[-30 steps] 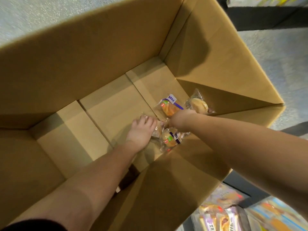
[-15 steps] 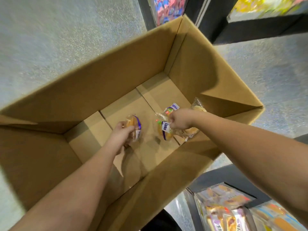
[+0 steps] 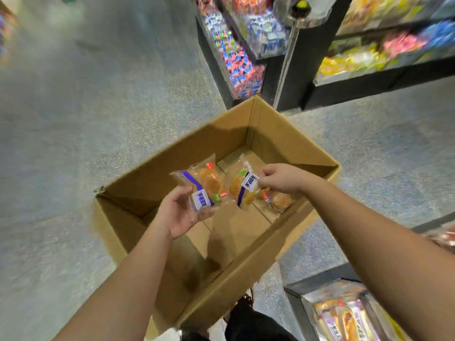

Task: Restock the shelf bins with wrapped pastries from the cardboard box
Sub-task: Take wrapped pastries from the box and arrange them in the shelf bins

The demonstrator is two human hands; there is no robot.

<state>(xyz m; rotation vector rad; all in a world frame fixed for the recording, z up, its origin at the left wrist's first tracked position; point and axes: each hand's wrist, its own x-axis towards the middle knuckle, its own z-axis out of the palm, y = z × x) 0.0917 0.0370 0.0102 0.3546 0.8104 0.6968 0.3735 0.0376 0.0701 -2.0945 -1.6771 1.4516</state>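
Observation:
An open cardboard box (image 3: pixel 138 173) stands on the speckled floor, its bottom bare. My left hand (image 3: pixel 176 214) holds one clear-wrapped pastry (image 3: pixel 205 184) with a purple and white label, raised above the box. My right hand (image 3: pixel 280 179) pinches the wrappers of two more pastries: one (image 3: pixel 242 190) hangs left of the hand, the other (image 3: pixel 278 201) hangs under it. Both hands are above the box's middle.
A black shelf unit (image 3: pixel 246 57) with bins of colourful sweets stands behind the box, another (image 3: pixel 384 50) to the right. A bin of wrapped pastries (image 3: pixel 344 318) sits at lower right. A metal pole (image 3: pixel 285 62) rises behind the box. Open floor lies to the left.
Both hands have lifted out of the box with the pastries, and the view has pulled up and back. The box bottom now shows no pastries.

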